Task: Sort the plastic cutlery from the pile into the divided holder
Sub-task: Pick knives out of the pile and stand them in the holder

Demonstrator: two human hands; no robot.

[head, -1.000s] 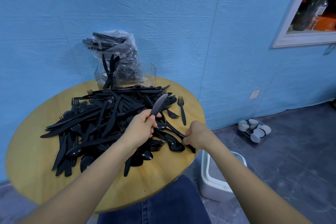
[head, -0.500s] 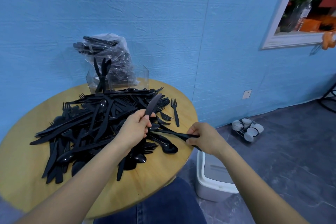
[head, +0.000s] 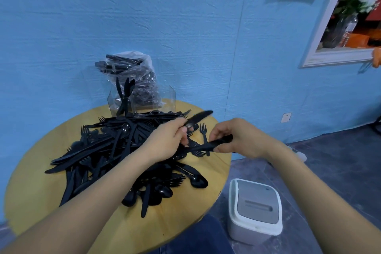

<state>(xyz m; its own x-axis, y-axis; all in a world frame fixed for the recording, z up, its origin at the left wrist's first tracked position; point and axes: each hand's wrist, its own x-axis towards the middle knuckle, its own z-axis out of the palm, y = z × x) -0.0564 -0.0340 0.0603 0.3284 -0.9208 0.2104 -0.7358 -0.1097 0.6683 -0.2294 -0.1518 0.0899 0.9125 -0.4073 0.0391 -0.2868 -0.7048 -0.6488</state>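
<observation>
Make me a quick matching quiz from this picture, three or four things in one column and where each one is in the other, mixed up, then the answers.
Things
1. knife
2. divided holder
3. white bin
4. lone fork

Places
A. on the floor beside the table
B. at the back of the table, by the wall
C. gripped in the left hand
D. flat on the table between the hands

Pairs: 1-C, 2-B, 3-A, 4-D

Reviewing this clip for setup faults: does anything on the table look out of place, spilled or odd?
Nothing looks damaged or spilled. One oddity: a clear plastic bag of cutlery stands just behind the clear divided holder, whose left compartment holds only a few pieces. The pile is tangled, as expected.
</observation>
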